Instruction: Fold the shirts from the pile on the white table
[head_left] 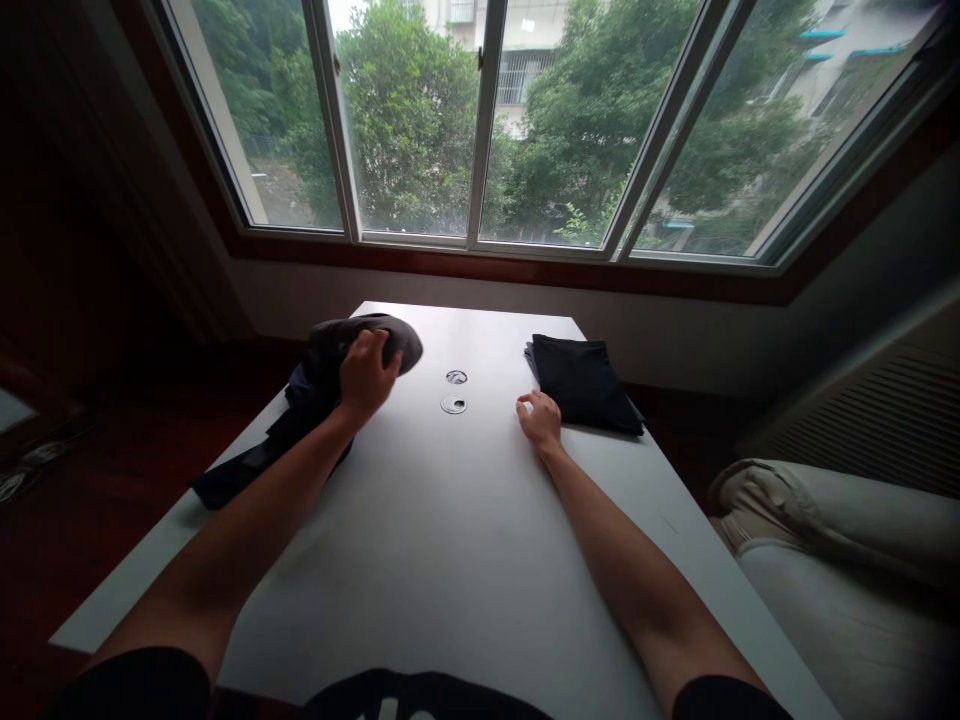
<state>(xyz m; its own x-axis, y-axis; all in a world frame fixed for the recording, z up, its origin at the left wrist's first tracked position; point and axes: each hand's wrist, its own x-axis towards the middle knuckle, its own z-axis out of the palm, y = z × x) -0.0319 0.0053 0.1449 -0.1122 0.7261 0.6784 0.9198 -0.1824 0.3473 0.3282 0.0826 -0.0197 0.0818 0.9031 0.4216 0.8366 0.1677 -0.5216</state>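
My left hand (367,378) is closed on a dark grey garment (405,338) at the far left of the white table (435,540). The grey cloth bunches up around my fingers; which kind of garment it is cannot be made out. Under and beside it lies a loose heap of dark clothes (236,472), reaching toward the table's left edge. My right hand (540,418) rests on the tabletop with its fingers loosely curled, holding nothing that I can see. Just beyond it sits a stack of folded dark clothes (581,380).
Two round stickers or discs (454,404) lie on the table between my hands. A wide window (472,242) stands beyond the far edge. On the right, below the table's level, is a pale cushioned seat (840,580). Dark reddish floor (142,455) shows at left.
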